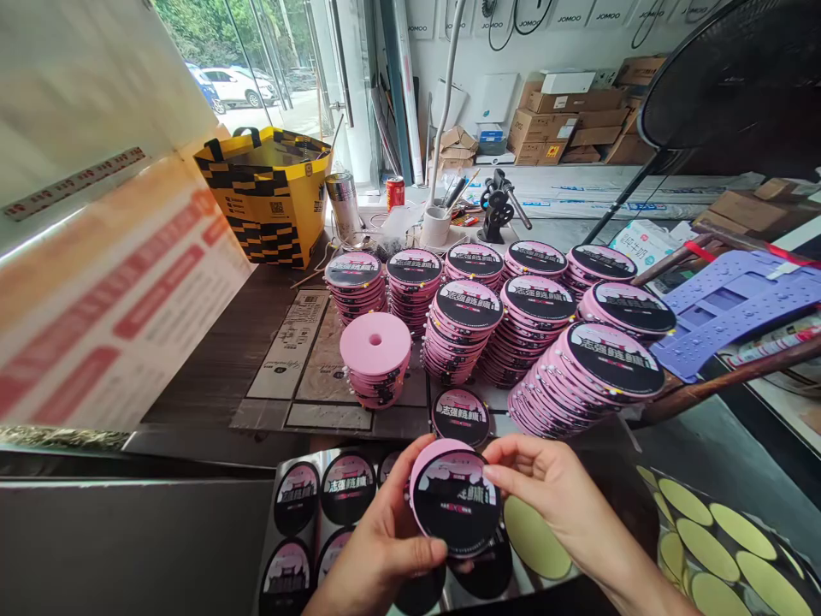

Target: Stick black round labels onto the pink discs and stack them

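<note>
My left hand (385, 552) grips a pink round foam spool (437, 449), fingers behind it and thumb on its front edge. A round black label (457, 513) with white lettering lies over the spool's face, tilted toward me. At its upper right edge, my right hand (545, 479) pinches the label. Below the hands is a sheet of round black labels (348, 488), with a pale yellow-green disc (537, 539) on it at the right. One labelled spool (460, 417) lies just beyond my hands. A stack topped by a plain pink spool (359, 342) stands behind to the left.
Several stacks of labelled pink spools (465, 308) fill the table's middle. A yellow and black bag (288, 205) stands at the back left. A purple plastic piece (737, 308) and sheets of yellow-green discs (718, 543) are at the right. A fan (731, 77) stands behind them.
</note>
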Demonstrator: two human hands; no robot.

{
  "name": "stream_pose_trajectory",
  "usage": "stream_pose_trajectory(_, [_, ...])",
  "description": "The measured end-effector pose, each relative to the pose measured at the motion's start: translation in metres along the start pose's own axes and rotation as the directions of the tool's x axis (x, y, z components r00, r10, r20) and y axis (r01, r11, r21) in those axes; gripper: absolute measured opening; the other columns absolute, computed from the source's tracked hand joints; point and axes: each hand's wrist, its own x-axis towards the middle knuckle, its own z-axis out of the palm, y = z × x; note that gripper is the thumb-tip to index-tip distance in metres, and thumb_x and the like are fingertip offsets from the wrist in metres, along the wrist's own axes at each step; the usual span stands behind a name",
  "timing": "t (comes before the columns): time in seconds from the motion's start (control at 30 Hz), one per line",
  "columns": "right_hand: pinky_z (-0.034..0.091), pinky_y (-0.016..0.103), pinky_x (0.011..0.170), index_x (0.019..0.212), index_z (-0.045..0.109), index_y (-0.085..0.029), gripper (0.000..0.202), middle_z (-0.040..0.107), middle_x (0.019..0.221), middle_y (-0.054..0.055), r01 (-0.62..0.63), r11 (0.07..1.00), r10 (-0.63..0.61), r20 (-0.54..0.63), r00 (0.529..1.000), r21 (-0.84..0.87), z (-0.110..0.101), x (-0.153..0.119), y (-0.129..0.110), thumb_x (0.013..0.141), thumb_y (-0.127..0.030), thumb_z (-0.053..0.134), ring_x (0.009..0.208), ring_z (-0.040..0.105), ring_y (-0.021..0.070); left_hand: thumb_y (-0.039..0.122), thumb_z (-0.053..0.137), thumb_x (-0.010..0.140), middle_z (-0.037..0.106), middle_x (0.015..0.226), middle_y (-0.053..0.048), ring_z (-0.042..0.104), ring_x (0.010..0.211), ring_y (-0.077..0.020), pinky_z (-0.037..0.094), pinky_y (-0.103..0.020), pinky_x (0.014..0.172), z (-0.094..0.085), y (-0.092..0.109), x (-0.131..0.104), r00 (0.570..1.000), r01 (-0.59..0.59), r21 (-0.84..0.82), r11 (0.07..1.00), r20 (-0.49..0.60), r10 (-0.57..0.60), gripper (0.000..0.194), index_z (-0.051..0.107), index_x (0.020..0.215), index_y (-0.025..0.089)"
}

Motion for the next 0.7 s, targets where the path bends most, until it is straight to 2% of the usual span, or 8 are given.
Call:
stream_pose_trajectory(0.5, [0.046, 0.020, 0.051, 0.056, 0.068, -0.017, 0.016, 0.065, 0.054, 0.002, -0.022, 0.999, 0.028, -0.129, 0.991, 0.049, 0.0086, -0.0042, -0.0064, 0.047, -0.027, 0.076, 0.051, 0.057, 0.0117, 0.013, 0.077, 0.060, 0.059, 0.115, -0.004, 0.063, 0.081, -0.0182, 0.053, -0.029, 0.065, 0.0080, 0.0050, -0.0050, 0.998, 0.049, 0.034, 0.998, -0.049, -0.047, 0.076, 0.046, 0.126, 0.033])
stream_pose_trajectory(0.7, [0.048, 0.020, 0.052, 0.056, 0.068, -0.017, 0.013, 0.066, 0.055, 0.002, 0.001, 1.000, 0.001, -0.146, 0.989, 0.014, 0.0085, -0.0051, -0.0037, 0.049, -0.027, 0.075, 0.052, 0.059, 0.0132, 0.016, 0.078, 0.060, 0.060, 0.119, -0.004, 0.061, 0.091, -0.0175, 0.049, -0.027, 0.078, 0.0083, 0.0039, -0.0050, 0.999, -0.010, 0.046, 0.999, -0.045, 0.012, 0.074, 0.049, 0.125, 0.032])
